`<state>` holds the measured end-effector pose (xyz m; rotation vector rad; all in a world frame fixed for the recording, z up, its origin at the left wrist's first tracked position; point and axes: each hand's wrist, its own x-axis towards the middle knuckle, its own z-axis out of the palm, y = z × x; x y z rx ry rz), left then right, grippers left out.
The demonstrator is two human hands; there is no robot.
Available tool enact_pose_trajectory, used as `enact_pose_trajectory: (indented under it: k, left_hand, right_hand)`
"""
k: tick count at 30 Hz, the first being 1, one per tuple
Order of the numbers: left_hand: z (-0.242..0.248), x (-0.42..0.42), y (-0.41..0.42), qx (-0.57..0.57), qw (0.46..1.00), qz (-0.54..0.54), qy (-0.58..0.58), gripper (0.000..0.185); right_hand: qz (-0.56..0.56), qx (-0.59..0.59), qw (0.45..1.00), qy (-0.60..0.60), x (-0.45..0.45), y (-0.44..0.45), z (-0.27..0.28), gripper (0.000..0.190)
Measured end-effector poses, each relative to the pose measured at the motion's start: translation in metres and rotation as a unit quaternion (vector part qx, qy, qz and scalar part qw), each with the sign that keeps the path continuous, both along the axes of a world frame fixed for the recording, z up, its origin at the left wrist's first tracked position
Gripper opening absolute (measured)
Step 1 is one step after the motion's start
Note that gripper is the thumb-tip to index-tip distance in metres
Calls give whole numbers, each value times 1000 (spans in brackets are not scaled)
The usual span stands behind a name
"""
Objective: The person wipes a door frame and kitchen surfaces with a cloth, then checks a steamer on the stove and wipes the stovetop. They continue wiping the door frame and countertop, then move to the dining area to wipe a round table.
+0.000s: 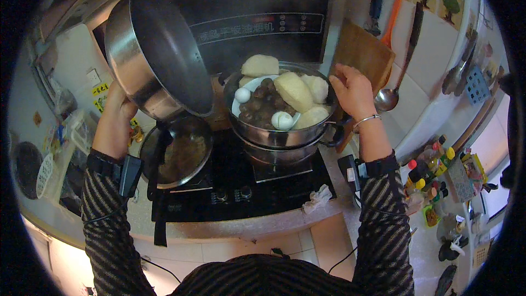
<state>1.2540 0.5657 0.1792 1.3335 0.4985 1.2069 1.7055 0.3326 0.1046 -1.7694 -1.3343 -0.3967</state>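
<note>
My left hand [123, 105] is at the underside of a large metal wok [139, 57], raised and tipped on its side at the left; the wok hides most of the fingers. A metal steamer pot [279, 137] stands on the right burner. In it a white plate holds dark brown round food pieces [263, 100], with white eggs [282, 120] at its edge and pale steamed buns [294, 90] around it. My right hand [351, 88] hovers beside the steamer's right rim, fingers bent and apart, with nothing seen in it.
A frying pan [181, 154] sits on the left of the black cooktop [234, 172]. A crumpled tissue [318, 198] lies at its front right. A wooden cutting board [361, 55] leans behind the right hand. A ladle [387, 99] hangs on the wall; sauce bottles [431, 166] stand at right.
</note>
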Motion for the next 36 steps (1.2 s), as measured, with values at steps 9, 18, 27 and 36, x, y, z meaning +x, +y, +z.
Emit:
enact_pose_trajectory:
  k: [9, 18, 27, 36]
  left_hand:
    - [2, 11, -1, -5, 1000, -8, 5, 29]
    - [1, 13, -3, -7, 1000, -7, 2, 29]
    - [-1, 15, -1, -10, 1000, -6, -3, 28]
    - [-2, 22, 5, -15, 1000, -9, -2, 28]
  right_hand:
    - [-75, -177, 975, -115, 13, 20, -9, 53]
    - [-95, -228, 952, -179, 12, 42, -13, 52]
    - [29, -121, 990, -65, 37, 36, -20, 57]
    - [88, -29, 994, 54, 41, 20, -10, 44]
